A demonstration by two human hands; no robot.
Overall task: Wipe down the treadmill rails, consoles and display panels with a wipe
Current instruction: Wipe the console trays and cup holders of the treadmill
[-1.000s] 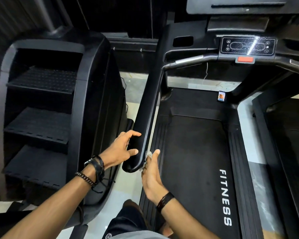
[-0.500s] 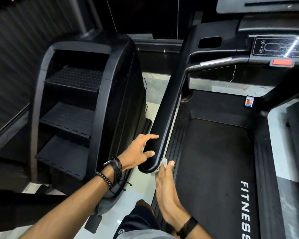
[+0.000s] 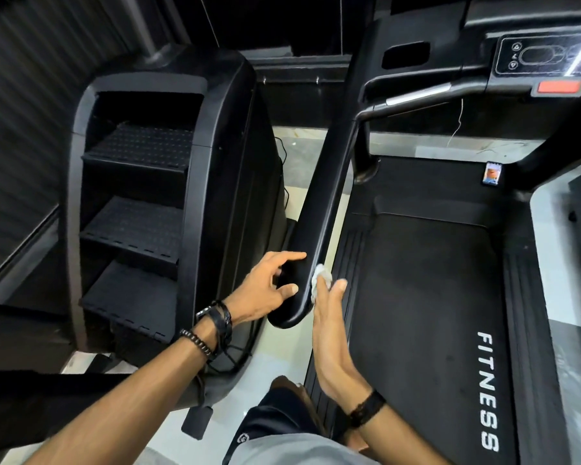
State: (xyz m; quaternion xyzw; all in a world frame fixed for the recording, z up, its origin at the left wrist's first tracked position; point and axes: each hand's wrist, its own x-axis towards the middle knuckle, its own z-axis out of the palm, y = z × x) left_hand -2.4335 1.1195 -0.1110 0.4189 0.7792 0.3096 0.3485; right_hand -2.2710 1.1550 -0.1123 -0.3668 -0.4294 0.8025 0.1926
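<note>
Left hand reaches forward from a bare forearm, fingers spread and lightly bent, index finger stretched ahead, thumb angled out to the right, fingertips resting on the near end of the rail. The wrist wears a dark watch strap and a beaded bracelet. Right hand stands on edge, palm facing left, fingers straight and together, pressing a white wipe against the rail's right side. A black band circles the right wrist.

Pale glossy floor — dark ribbed wall
</note>
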